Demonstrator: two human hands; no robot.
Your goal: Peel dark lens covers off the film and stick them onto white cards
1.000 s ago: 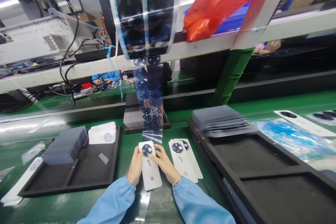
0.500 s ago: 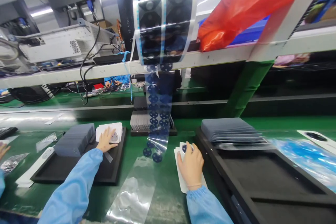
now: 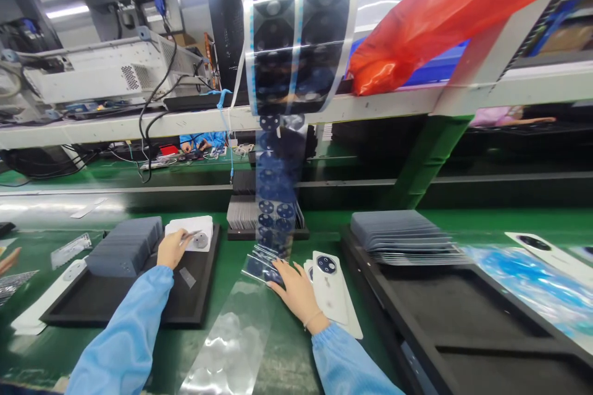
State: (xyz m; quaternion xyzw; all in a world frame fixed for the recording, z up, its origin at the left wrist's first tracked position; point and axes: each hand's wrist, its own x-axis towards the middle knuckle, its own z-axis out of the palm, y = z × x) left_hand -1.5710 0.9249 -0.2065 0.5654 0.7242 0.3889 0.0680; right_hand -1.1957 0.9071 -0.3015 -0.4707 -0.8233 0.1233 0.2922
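Observation:
My left hand [image 3: 172,249] is closed in a pinch over the right side of a black tray [image 3: 204,296]. A thin greyish piece, too small to name, sticks out from its fingertips. Beside those fingertips lie white phone back panels [image 3: 188,224] with a round grey camera area. My right hand [image 3: 299,293] grips the lower end of a clear film strip [image 3: 266,262] between thumb and fingers, and the film bends there. Round black camera-ring stickers [image 3: 284,210] run up this strip to a hanging roll [image 3: 299,43]. White panels with a black camera ring [image 3: 330,296] lie right of my hand.
Grey panels stand stacked [image 3: 125,247] in the left tray and lean in the large right-hand black tray [image 3: 445,302]. A smaller rack of panels [image 3: 243,216] is behind the film. A shelf beam [image 3: 393,105] crosses above. Another person's hand [image 3: 9,261] shows at far left.
My right hand has left the white panels and moved left onto the film's end, which now bends up. My left hand has gone from spread on the panels to a pinch, slightly left.

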